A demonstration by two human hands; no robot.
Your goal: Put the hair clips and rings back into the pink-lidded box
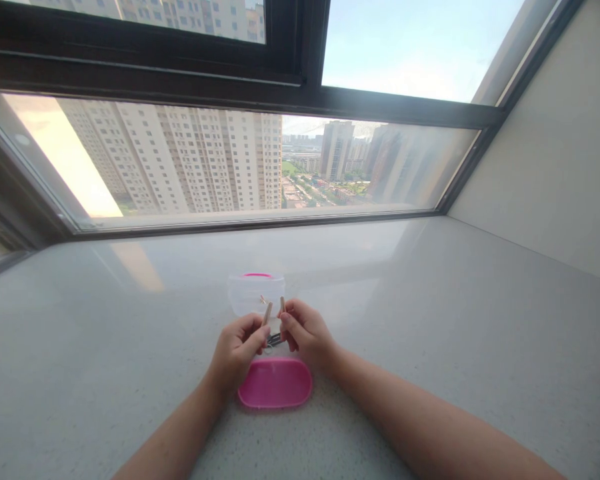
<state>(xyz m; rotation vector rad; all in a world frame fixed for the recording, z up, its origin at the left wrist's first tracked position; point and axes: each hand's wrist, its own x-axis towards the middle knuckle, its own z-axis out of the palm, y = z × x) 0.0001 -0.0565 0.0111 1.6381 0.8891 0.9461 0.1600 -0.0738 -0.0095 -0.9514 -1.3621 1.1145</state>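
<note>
Pinches stick (pixel 267 313) in left hand (pixel 241 339), top leaning right, and second stick (pixel 282 305), near upright, in right hand (pixel 303 328), just apart at lower centre of frame, above tray (pixel 275 385).

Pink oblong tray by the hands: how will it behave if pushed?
The pink tray looks like thin plastic, so probably light and fairly stiff. It lies on a smooth, shiny counter, so it would likely slide easily. Low and flat, it seems unlikely to roll or tip.
</note>
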